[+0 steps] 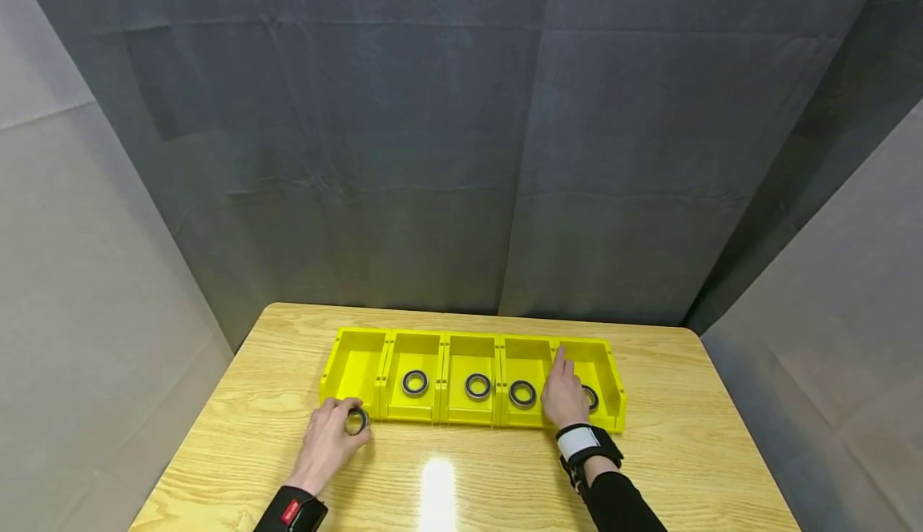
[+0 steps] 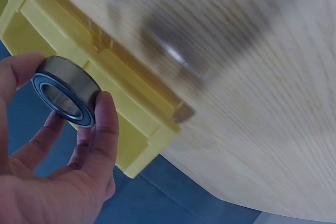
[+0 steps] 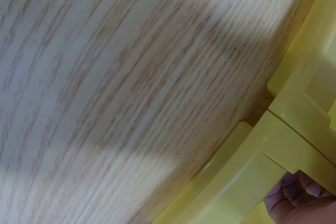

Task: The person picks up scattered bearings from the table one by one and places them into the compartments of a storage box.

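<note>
My left hand [image 1: 328,445] pinches a ball bearing [image 2: 65,92], a steel ring with a dark seal, between thumb and fingertips. It is tilted, just in front of the leftmost compartment of a yellow bin row [image 1: 411,417]. My right hand [image 1: 565,396] is at the divider between the two rightmost compartments, index finger stretched toward the back. In the right wrist view its bent fingers [image 3: 297,189] show behind the front rim; what they hold, if anything, is hidden. Beside this hand lies a bearing [image 1: 591,398], partly covered, in the rightmost compartment.
Three more bearings lie flat, one per middle compartment: one left [image 1: 414,383], one central [image 1: 477,387] and one right [image 1: 522,394]. The wooden table [image 1: 476,484] extends in front of the bins. Grey cloth [image 1: 404,155] hangs behind and at both sides.
</note>
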Tool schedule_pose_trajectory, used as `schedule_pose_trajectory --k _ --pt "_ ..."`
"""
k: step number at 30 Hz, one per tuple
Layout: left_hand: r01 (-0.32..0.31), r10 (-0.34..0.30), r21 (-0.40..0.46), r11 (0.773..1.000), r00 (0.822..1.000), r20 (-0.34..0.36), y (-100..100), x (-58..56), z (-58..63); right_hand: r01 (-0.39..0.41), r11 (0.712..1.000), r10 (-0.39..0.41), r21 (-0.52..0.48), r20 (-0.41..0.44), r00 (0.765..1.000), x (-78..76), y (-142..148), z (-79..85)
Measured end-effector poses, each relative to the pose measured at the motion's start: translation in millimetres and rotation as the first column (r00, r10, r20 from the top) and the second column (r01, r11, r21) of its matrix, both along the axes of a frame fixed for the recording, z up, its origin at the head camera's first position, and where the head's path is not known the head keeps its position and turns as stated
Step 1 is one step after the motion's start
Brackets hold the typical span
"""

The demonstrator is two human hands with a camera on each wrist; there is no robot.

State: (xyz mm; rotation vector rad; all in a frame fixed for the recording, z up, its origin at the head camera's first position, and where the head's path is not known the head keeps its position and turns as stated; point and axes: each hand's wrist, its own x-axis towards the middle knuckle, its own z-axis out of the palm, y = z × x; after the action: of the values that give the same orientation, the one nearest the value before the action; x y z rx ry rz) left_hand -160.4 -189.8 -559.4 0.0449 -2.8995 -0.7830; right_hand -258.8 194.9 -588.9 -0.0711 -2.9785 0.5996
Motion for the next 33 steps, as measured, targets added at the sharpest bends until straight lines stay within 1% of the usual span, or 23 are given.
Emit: schedule_pose_trajectory --k 8,16,25,33 --pt "0.012 -0.012 0.012 1.0 1.0 -0.007 10.5 -0.9 1.5 -0.003 1.0 0.003 0.007 0.001 1.0 -0.9 0.4 -3.0" --pt "0.021 -0.021 0.036 0.999 1.0 -0.01 17.8 -1.9 3.9 -0.003 1.0 0.003 0.011 0.003 1.0 -0.5 0.3 -2.1" --pt "0.026 -0.026 0.053 0.998 1.0 0.01 24.2 -4.4 3.8 0.01 1.0 -0.01 0.011 0.0 1.0 0.2 -0.2 1.0" --pt "0.04 -0.04 0.056 0.998 0.999 -0.008 28.7 -5.1 3.3 0.005 1.0 -0.005 0.008 0.006 1.0 0.1 -0.2 1.0"
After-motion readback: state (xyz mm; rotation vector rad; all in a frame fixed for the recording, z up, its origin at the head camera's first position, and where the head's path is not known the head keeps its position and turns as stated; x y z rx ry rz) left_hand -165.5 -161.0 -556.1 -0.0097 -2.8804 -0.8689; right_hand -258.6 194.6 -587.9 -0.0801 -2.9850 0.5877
